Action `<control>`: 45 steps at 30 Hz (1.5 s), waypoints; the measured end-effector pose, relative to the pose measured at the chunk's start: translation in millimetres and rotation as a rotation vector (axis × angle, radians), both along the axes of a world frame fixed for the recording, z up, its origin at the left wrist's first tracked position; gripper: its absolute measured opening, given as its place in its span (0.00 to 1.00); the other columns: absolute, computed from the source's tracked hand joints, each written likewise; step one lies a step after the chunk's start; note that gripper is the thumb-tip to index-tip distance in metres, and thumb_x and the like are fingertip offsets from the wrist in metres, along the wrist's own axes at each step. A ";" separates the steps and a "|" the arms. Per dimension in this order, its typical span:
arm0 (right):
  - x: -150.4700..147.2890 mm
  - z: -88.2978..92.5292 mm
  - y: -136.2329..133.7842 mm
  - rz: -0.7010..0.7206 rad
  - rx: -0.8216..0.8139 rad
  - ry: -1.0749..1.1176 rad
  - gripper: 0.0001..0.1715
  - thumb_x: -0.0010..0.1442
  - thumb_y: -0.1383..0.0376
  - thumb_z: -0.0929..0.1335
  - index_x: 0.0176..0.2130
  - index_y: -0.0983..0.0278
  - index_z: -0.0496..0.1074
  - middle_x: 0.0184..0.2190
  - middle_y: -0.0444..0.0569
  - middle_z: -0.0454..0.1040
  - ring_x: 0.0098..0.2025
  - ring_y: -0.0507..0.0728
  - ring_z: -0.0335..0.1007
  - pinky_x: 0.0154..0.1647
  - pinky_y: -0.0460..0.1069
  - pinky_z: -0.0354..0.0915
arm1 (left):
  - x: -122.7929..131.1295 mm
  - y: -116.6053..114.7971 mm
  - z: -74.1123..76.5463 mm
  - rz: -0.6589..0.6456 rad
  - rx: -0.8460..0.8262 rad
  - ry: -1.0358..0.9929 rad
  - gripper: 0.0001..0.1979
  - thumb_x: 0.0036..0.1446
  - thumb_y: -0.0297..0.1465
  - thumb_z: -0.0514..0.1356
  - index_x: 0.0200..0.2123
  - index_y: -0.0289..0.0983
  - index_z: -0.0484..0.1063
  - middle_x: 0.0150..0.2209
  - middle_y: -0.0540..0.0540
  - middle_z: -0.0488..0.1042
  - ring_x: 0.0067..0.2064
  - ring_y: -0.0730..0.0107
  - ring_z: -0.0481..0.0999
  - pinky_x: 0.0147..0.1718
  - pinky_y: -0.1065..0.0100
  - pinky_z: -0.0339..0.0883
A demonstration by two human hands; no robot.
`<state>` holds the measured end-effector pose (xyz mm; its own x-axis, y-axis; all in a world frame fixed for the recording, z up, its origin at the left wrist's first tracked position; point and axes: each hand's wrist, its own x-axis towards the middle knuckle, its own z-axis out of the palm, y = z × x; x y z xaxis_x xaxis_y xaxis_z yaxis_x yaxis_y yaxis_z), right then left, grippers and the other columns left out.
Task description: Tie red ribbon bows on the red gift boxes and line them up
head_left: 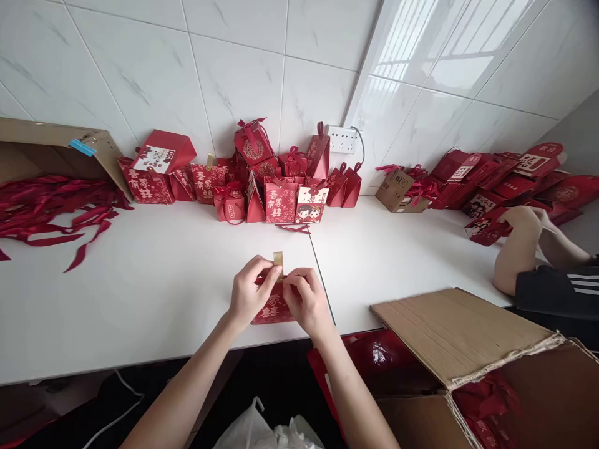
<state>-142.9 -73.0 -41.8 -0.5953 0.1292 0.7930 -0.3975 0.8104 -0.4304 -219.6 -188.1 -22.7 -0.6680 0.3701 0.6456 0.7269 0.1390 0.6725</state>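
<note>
The left hand (250,293) and right hand (306,300) pinch the red box (272,310), grip closed, seemingly around its gold tab (278,259).

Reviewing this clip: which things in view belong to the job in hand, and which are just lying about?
In hand: left hand and right hand, both gripping the red gift box near its gold tab.
Lying about: boxes along the wall, loose ribbons, cardboard carton, wall socket, plastic bag, another person's arm.
</note>
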 end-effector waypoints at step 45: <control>-1.7 3.8 7.0 0.176 -0.319 -0.279 0.07 0.63 0.68 0.60 0.38 0.62 0.67 0.31 0.46 0.65 0.34 0.53 0.65 0.36 0.49 0.65 | -3.6 -10.9 -20.9 -0.112 0.061 -0.110 0.03 0.56 0.30 0.58 0.31 0.37 0.69 0.28 0.50 0.74 0.29 0.72 0.75 0.30 0.72 0.70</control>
<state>-144.6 -66.0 -38.1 -0.8149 0.2187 0.5368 -0.3509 0.5510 -0.7572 -223.2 -198.9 -43.7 -0.6925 0.4091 0.5943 0.6571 0.0176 0.7536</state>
